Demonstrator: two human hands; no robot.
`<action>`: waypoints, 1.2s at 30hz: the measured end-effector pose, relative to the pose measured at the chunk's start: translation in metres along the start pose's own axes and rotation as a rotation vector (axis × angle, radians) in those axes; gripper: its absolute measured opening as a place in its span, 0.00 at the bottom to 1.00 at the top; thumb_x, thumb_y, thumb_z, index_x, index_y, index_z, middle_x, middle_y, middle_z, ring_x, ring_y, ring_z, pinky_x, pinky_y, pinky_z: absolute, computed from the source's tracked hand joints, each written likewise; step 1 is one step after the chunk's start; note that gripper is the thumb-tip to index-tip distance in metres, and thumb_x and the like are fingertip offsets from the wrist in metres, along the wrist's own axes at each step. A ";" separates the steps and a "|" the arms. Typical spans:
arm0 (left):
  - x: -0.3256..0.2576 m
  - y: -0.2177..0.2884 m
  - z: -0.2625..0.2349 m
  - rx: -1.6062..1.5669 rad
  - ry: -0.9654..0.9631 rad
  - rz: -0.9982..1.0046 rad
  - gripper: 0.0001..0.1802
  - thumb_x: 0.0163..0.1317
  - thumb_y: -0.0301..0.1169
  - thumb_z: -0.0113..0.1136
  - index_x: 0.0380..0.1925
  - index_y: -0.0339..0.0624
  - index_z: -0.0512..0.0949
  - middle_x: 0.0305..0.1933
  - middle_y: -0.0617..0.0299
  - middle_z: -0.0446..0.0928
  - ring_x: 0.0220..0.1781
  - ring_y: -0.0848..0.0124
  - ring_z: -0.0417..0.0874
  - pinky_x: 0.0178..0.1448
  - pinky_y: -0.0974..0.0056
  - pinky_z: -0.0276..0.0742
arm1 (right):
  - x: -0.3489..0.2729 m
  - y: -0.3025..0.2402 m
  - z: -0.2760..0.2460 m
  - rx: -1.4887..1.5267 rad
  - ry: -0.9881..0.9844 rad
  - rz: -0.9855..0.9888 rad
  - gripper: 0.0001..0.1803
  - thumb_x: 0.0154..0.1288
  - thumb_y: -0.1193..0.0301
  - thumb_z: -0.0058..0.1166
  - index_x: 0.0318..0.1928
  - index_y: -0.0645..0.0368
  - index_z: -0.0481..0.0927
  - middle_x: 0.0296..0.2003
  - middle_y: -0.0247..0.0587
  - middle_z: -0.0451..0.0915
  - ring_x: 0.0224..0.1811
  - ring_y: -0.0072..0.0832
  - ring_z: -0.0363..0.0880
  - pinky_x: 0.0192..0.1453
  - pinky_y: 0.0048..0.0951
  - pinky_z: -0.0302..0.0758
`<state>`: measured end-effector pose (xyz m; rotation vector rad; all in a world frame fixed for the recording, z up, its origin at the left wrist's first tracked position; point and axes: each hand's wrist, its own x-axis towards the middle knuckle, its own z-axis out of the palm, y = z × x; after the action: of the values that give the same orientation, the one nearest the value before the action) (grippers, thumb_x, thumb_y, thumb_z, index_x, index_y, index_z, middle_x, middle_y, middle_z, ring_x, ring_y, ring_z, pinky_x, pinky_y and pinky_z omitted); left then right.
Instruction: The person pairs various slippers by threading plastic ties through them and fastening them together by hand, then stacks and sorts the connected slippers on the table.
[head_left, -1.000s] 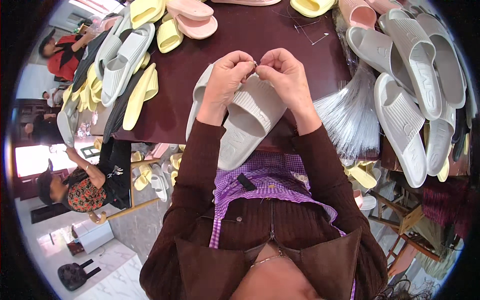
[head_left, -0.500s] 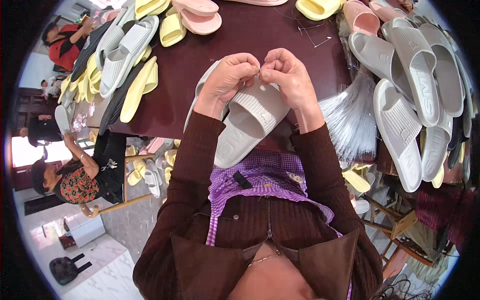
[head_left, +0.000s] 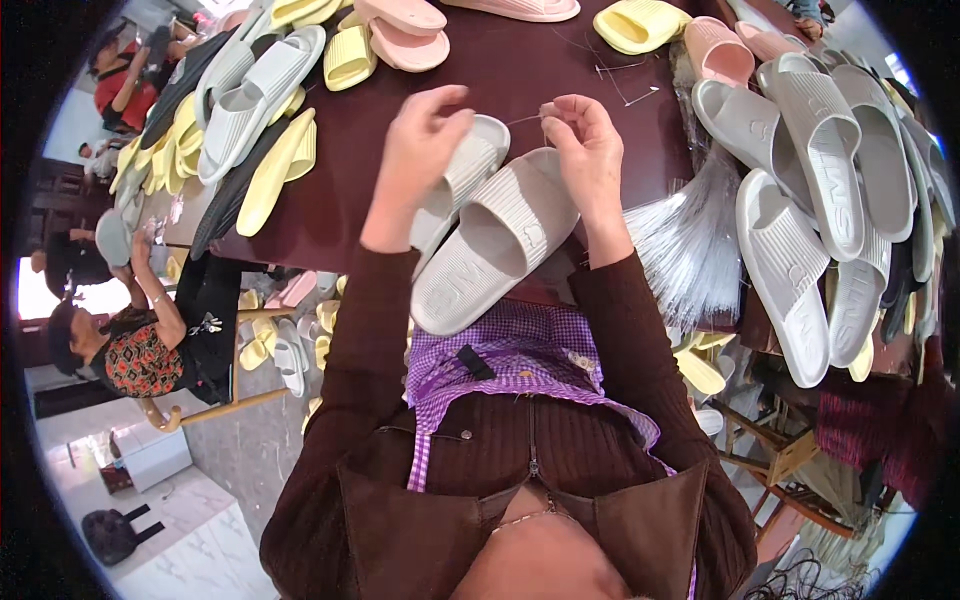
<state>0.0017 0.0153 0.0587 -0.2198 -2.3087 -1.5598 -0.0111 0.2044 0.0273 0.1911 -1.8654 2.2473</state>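
My left hand (head_left: pixel 420 150) and right hand (head_left: pixel 585 150) each pinch an end of a thin thread (head_left: pixel 525 118) above the grey slippers (head_left: pixel 500 235) at the frame's centre, on the dark bench (head_left: pixel 330 200). If I pull unevenly, the thread may slip from one grip.

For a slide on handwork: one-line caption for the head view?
Left hand and right hand pinch a thin strand above two grey slippers on a dark table.
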 end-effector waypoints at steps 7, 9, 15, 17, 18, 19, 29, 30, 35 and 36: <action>-0.031 -0.066 -0.071 0.260 0.007 -0.180 0.20 0.61 0.33 0.59 0.49 0.31 0.76 0.47 0.52 0.78 0.40 0.70 0.81 0.45 0.68 0.76 | -0.031 -0.040 -0.013 0.158 -0.051 0.058 0.16 0.71 0.70 0.44 0.51 0.70 0.72 0.43 0.46 0.80 0.43 0.28 0.79 0.48 0.27 0.76; -0.040 -0.073 -0.075 0.200 -0.020 -0.256 0.20 0.61 0.34 0.59 0.50 0.31 0.75 0.46 0.52 0.78 0.40 0.70 0.81 0.46 0.67 0.76 | -0.045 -0.045 -0.014 0.346 -0.128 0.131 0.21 0.75 0.64 0.39 0.55 0.71 0.71 0.47 0.50 0.79 0.47 0.33 0.80 0.52 0.31 0.76; -0.047 -0.084 -0.075 0.032 -0.092 -0.339 0.22 0.61 0.33 0.57 0.52 0.31 0.73 0.43 0.52 0.79 0.39 0.67 0.80 0.45 0.65 0.76 | -0.060 -0.070 -0.006 0.921 -0.192 0.415 0.33 0.76 0.52 0.26 0.62 0.72 0.65 0.58 0.60 0.71 0.60 0.45 0.72 0.64 0.40 0.67; -0.045 -0.085 -0.077 0.024 -0.102 -0.325 0.22 0.60 0.33 0.58 0.52 0.31 0.73 0.42 0.52 0.80 0.38 0.67 0.80 0.45 0.65 0.75 | -0.063 -0.068 -0.004 0.935 -0.202 0.399 0.36 0.76 0.50 0.24 0.62 0.72 0.64 0.60 0.61 0.69 0.62 0.46 0.70 0.66 0.42 0.65; -0.043 -0.084 -0.072 0.111 -0.138 -0.312 0.22 0.60 0.32 0.57 0.52 0.32 0.73 0.41 0.51 0.79 0.38 0.66 0.80 0.44 0.65 0.75 | -0.068 -0.063 -0.009 0.829 -0.285 0.343 0.35 0.76 0.50 0.25 0.62 0.71 0.65 0.59 0.59 0.71 0.61 0.45 0.71 0.66 0.41 0.66; -0.041 -0.082 -0.069 0.198 -0.171 -0.295 0.22 0.59 0.32 0.57 0.53 0.33 0.73 0.40 0.51 0.79 0.37 0.66 0.80 0.44 0.65 0.75 | -0.074 -0.059 -0.013 0.719 -0.365 0.287 0.34 0.76 0.51 0.26 0.62 0.70 0.66 0.58 0.57 0.72 0.60 0.44 0.72 0.65 0.41 0.66; -0.041 -0.073 -0.060 0.318 -0.277 -0.171 0.20 0.57 0.30 0.55 0.49 0.32 0.73 0.26 0.55 0.71 0.27 0.66 0.72 0.35 0.62 0.71 | -0.111 -0.026 0.003 -0.405 -0.406 0.086 0.29 0.61 0.63 0.57 0.54 0.75 0.69 0.43 0.61 0.78 0.46 0.43 0.80 0.49 0.37 0.76; -0.045 -0.082 -0.062 0.230 -0.292 -0.196 0.21 0.57 0.29 0.57 0.49 0.31 0.72 0.26 0.56 0.71 0.27 0.68 0.72 0.35 0.62 0.71 | -0.103 -0.023 0.011 -0.417 -0.391 0.068 0.29 0.61 0.63 0.57 0.54 0.75 0.69 0.43 0.61 0.78 0.46 0.43 0.80 0.49 0.37 0.76; -0.048 -0.077 -0.046 0.095 -0.254 -0.120 0.20 0.59 0.30 0.58 0.49 0.30 0.71 0.23 0.68 0.66 0.22 0.81 0.64 0.26 0.74 0.61 | -0.075 -0.011 0.032 -0.780 -0.270 0.049 0.23 0.58 0.61 0.60 0.41 0.69 0.70 0.38 0.58 0.78 0.40 0.48 0.79 0.45 0.42 0.75; -0.048 -0.071 -0.044 0.080 -0.250 -0.111 0.20 0.59 0.30 0.58 0.49 0.30 0.71 0.23 0.68 0.66 0.22 0.81 0.64 0.26 0.74 0.61 | -0.072 -0.006 0.034 -0.867 -0.205 -0.037 0.22 0.58 0.61 0.60 0.38 0.69 0.70 0.37 0.57 0.77 0.38 0.50 0.79 0.43 0.44 0.75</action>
<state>0.0329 -0.0492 -0.0058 -0.2864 -2.6103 -1.5659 0.0589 0.1662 0.0228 0.3030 -2.7041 1.2443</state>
